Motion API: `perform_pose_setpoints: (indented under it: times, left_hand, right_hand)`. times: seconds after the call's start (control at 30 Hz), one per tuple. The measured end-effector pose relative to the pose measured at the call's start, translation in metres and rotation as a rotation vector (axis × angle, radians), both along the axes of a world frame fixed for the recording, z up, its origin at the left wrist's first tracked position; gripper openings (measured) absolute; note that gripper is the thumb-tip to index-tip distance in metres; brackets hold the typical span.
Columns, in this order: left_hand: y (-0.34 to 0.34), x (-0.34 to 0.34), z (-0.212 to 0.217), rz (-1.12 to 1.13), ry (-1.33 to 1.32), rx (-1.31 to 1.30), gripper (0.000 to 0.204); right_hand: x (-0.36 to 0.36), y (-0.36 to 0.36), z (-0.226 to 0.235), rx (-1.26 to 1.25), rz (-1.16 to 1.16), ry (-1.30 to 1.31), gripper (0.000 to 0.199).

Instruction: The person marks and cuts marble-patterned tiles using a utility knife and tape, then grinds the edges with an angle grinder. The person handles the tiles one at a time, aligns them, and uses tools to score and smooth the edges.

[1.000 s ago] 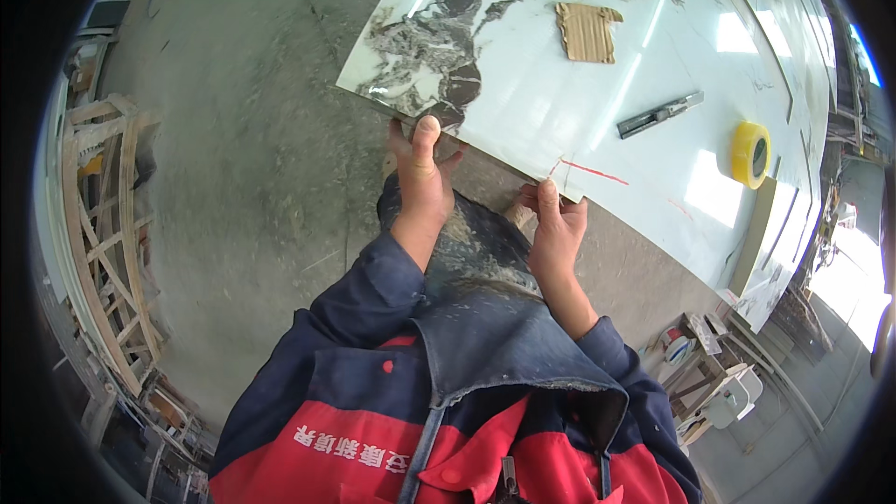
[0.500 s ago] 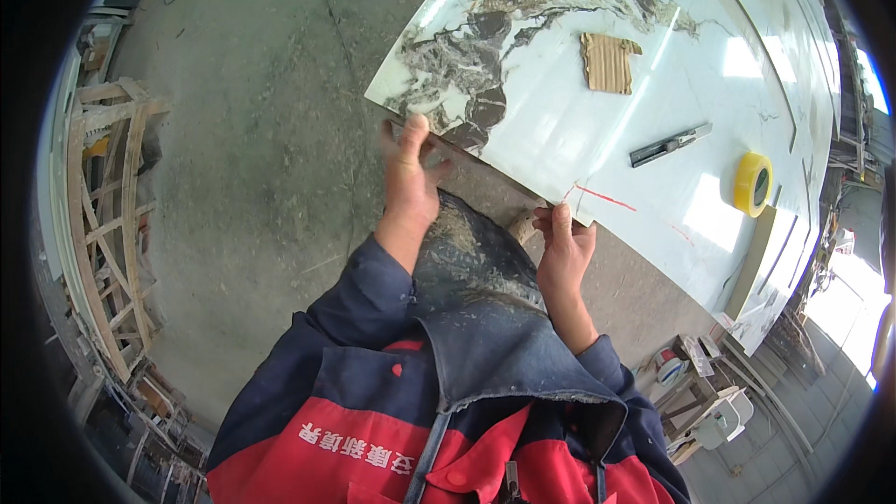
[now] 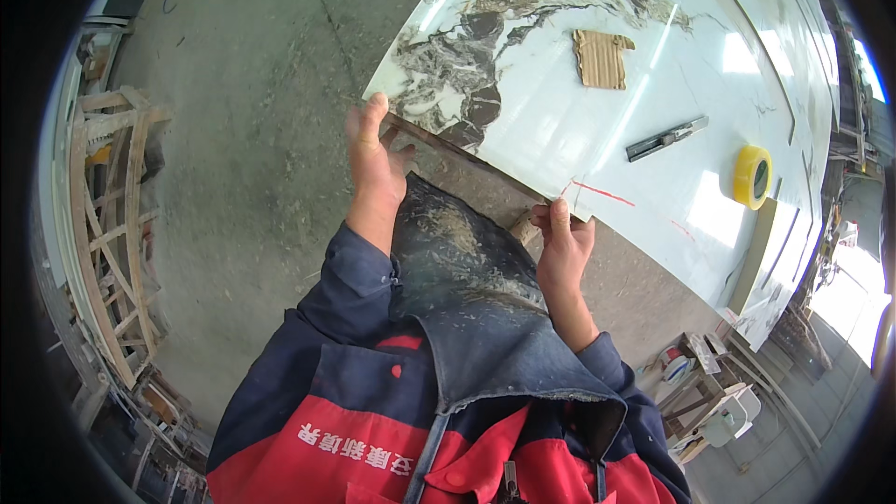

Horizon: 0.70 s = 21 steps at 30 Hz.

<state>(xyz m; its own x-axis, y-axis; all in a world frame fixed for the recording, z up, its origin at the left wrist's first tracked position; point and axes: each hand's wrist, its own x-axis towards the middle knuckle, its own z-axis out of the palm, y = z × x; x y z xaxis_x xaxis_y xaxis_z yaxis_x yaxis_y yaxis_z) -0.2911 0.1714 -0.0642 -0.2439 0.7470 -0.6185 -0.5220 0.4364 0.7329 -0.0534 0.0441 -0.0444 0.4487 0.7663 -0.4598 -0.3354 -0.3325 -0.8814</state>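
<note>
A large glossy marble-patterned slab [image 3: 541,121], white with dark brown veining on its left part, spans the upper right. My left hand [image 3: 376,163] is at its near left corner, thumb up over the edge and fingers below, slightly blurred. The near edge is pinched farther right by my right hand [image 3: 566,241], its thumb on top and its fingers curled at the underside. Just beyond that thumb, a red line [image 3: 605,194] is drawn on the surface. What lies under the slab is mostly hidden.
On the slab are a corrugated cardboard scrap [image 3: 600,60], a utility knife [image 3: 667,139], a yellow tape roll [image 3: 751,177] and narrow strips [image 3: 754,257]. A wooden rack [image 3: 121,233] stands left on the concrete floor [image 3: 252,131]. A stand with tools [image 3: 709,401] is at lower right.
My left hand has slid leftward along the near edge to the slab's corner. My right hand keeps nearly the same place, and the slab's items appear shifted only slightly.
</note>
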Motion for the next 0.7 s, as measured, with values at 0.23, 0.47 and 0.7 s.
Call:
perform_pose_setpoints:
  times: [0.23,0.47,0.7]
  left_hand:
    - [0.017,-0.035,0.011,0.137,0.196,-0.088,0.106]
    - [-0.058,-0.013,0.060,-0.734,1.598,0.871,0.089]
    - [-0.080,0.036,0.045,-1.268,1.487,0.961,0.097]
  right_hand:
    - [-0.003,0.001,0.002,-0.025,-0.026,0.004,0.029]
    - [-0.003,0.005,0.006,-0.016,0.006,-0.047,0.028]
    - [-0.003,0.004,0.002,-0.012,0.009,-0.029,0.028]
